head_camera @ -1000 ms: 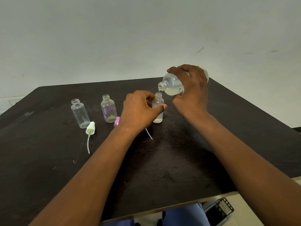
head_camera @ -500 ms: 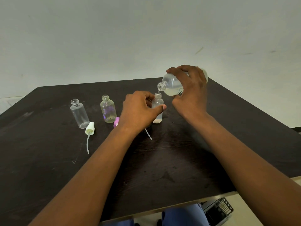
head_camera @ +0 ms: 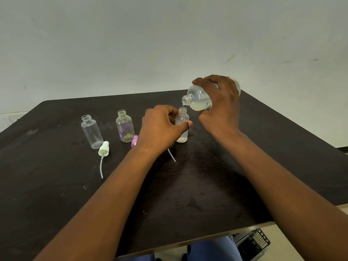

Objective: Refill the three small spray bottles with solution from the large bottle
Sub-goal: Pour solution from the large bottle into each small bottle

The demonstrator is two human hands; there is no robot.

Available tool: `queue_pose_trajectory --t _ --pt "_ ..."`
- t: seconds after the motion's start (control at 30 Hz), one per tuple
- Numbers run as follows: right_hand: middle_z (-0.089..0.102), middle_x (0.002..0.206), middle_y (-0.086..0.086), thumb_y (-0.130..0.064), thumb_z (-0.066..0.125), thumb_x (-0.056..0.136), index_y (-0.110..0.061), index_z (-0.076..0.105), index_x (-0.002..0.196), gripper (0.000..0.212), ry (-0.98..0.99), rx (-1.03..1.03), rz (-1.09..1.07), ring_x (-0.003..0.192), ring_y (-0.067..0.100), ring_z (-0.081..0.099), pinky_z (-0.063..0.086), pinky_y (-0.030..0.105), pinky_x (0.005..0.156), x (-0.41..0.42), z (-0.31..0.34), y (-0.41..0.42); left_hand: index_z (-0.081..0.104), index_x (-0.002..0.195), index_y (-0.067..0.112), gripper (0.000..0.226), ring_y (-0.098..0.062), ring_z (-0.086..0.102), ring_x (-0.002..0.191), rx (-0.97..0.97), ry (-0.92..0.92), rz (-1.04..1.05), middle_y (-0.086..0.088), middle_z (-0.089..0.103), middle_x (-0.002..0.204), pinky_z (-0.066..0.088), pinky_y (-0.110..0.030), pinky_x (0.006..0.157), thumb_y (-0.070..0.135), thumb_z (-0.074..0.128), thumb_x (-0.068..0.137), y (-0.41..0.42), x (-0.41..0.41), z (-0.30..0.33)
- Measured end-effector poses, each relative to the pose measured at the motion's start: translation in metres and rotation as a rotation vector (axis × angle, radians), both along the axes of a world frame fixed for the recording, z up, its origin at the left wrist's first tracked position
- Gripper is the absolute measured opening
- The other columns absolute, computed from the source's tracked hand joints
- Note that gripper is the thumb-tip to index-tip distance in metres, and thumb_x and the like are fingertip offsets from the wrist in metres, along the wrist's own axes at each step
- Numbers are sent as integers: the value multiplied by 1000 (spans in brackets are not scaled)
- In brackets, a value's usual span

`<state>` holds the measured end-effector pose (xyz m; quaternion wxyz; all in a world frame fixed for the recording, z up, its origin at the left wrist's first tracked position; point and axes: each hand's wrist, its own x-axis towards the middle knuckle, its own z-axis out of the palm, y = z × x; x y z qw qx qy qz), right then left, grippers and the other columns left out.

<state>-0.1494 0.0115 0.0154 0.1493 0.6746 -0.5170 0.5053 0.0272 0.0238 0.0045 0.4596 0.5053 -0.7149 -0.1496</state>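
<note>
Little change vs a sec ago: right hand (head_camera: 220, 108) still tipping large bottle (head_camera: 199, 99), left hand (head_camera: 162, 127) gripping small bottle (head_camera: 182, 127) near table (head_camera: 207, 194) far edge; first fill barely begun.

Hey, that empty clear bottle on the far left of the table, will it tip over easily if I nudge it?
Probably. The clear bottle looks empty and thin-walled, so likely very light. It stands tall and narrow on a small base, so a sideways nudge near its open neck would likely topple it. Being round, it may then roll across the table.
</note>
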Motion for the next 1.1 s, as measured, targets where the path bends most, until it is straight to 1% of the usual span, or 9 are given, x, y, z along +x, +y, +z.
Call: queue_pose_trajectory --t 0.23,0.43,0.67,0.83,1.0,1.1 --pt "61 128 5 0 64 60 -25 68 129 74 1 0 2 127 33 54 47 54 105 1 -1 0 79 108 19 43 -12 73 70 7 1 -3 6 75 84 65 -42 70 47 87 77 -1 0 -1" --pt "62 128 5 -6 57 60 -25 69 129 73 1 -8 -8 127 32 54 45 55 107 2 -1 0 79 107 18 42 -14 74 70 12 6 5 6 75 85 64 -44 71 45 88 77 0 0 0" --pt "62 128 5 -6 56 60 -24 69 130 73 3 -16 -7 127 33 54 45 55 108 2 -1 0 79 104 19 40 -13 73 70 6 8 11 6 75 84 64 -43 72 47 88 77 1 0 0" --pt "62 128 5 -7 56 60 -25 69 130 73 2 -12 -3 127 33 54 45 53 107 2 -1 1 79 104 20 39 -10 73 69 12 5 8 8 75 82 65 -41 71 47 88 77 0 1 0" --pt "62 128 5 -6 57 60 -25 69 129 72 -3 -18 -1 126 33 55 46 51 106 3 -1 1 78 108 18 43 -12 73 69 14 12 6 7 75 85 65 -43 70 46 88 77 0 0 0" --pt "62 127 5 -6 58 60 -24 69 129 72 4 -24 -1 125 33 56 46 52 106 2 -1 1 79 106 19 42 -11 73 70 11 11 0 7 75 83 65 -42 69 48 88 77 0 0 0"
